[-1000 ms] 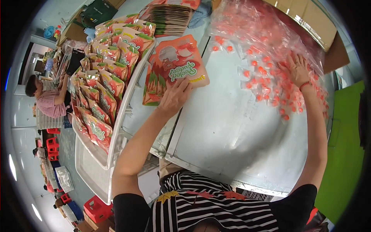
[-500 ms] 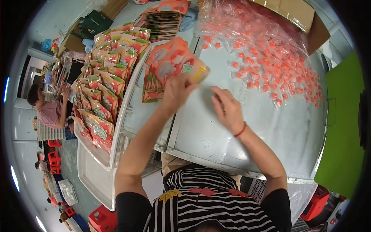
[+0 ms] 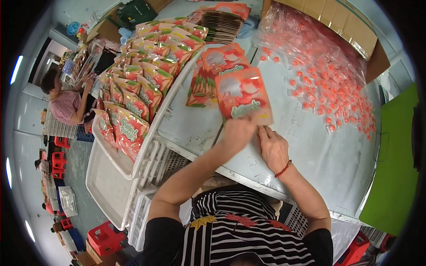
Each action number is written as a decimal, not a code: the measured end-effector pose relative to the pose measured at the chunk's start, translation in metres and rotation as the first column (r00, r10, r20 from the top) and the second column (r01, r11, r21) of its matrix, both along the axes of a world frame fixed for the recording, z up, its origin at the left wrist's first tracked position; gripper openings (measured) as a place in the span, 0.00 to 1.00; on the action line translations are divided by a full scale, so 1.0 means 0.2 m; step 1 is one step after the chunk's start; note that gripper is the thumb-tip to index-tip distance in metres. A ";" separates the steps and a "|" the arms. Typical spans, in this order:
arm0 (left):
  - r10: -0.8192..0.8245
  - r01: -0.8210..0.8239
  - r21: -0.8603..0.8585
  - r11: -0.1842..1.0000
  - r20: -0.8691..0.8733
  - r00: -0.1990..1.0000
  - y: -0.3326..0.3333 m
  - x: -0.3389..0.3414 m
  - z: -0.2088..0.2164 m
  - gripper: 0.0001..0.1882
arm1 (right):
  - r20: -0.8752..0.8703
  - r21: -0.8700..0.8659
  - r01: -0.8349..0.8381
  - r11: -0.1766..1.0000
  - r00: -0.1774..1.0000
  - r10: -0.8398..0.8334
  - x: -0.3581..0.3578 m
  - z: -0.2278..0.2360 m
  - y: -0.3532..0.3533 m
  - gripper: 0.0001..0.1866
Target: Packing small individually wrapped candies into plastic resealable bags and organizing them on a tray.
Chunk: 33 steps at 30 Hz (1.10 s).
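A flat red pouch (image 3: 239, 91) with fruit pictures and a clear window lies over the seam of the pale tabletop. My left hand (image 3: 239, 133), slightly blurred, is closed on its near edge. At the same edge, closer to the corner, my right hand (image 3: 273, 148) has bent fingers pinching the pouch. Just beyond lies another flat pouch (image 3: 222, 57), partly covered by the first. To its left are several more pouches (image 3: 202, 91), overlapping in a small pile.
Filled pouches stand in rows in a white tray (image 3: 153, 128) on the left. Clear-wrapped red balls (image 3: 328, 88) spread from a plastic bag near a cardboard box (image 3: 346, 26). A pouch stack (image 3: 219, 24) sits at the back. Another person (image 3: 66, 102) sits far left.
A pouch has come off the flat ones toward me, with my left hand on its near edge. My right hand has moved nearer and met that edge. The view has shifted.
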<state>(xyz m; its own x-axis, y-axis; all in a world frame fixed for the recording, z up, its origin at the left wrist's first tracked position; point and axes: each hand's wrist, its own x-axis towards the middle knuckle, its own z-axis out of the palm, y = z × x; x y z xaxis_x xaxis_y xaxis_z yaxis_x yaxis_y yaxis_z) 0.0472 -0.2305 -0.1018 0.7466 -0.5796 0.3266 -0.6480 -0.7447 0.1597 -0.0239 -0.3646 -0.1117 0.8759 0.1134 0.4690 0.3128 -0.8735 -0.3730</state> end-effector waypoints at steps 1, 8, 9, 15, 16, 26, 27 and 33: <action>-0.053 0.054 -0.034 0.998 0.014 0.998 -0.02 -0.04 -0.01 0.16 | -0.109 -0.033 0.011 0.999 0.994 -0.014 -0.01 -0.02 0.01 0.09; -0.153 0.142 -0.117 0.983 -0.095 0.984 -0.11 -0.16 0.08 0.21 | 0.032 0.772 0.518 -0.368 0.546 0.837 0.06 -0.29 -0.37 0.13; -0.132 0.121 -0.114 0.986 -0.085 0.988 -0.10 -0.15 0.08 0.21 | 0.040 0.777 0.518 -0.358 0.527 0.849 0.09 -0.17 -0.26 0.13; -0.145 0.126 -0.180 0.976 -0.095 0.985 -0.13 -0.17 0.06 0.24 | 0.051 0.719 0.458 -0.523 0.716 0.696 0.09 -0.07 -0.06 0.16; -0.150 0.132 -0.179 0.975 -0.091 0.985 -0.12 -0.20 0.05 0.24 | -0.286 0.730 0.575 -0.370 0.748 0.599 0.07 -0.09 -0.05 0.18; -0.507 0.493 -0.182 0.851 -0.043 0.861 0.03 -0.24 0.21 0.56 | 0.065 0.966 0.149 -0.212 0.652 0.755 0.11 -0.15 -0.10 0.26; -0.517 0.502 -0.182 0.845 -0.045 0.855 0.03 -0.22 0.21 0.56 | 0.122 0.969 0.082 -0.232 0.656 0.745 0.10 -0.19 -0.08 0.25; -0.563 0.550 -0.125 0.826 -0.236 0.792 0.00 -0.21 0.23 0.57 | 0.377 0.926 -0.278 -0.255 0.708 0.597 0.04 -0.42 0.04 0.22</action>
<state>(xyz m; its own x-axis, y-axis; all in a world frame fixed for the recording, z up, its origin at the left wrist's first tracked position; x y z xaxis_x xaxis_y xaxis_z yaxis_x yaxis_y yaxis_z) 0.0056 -0.2296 -0.0565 0.3590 -0.9091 0.2111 -0.8803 -0.2547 0.4004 -0.0168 -0.3559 -0.1948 0.8933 0.1369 0.4282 0.2224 0.6933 -0.6855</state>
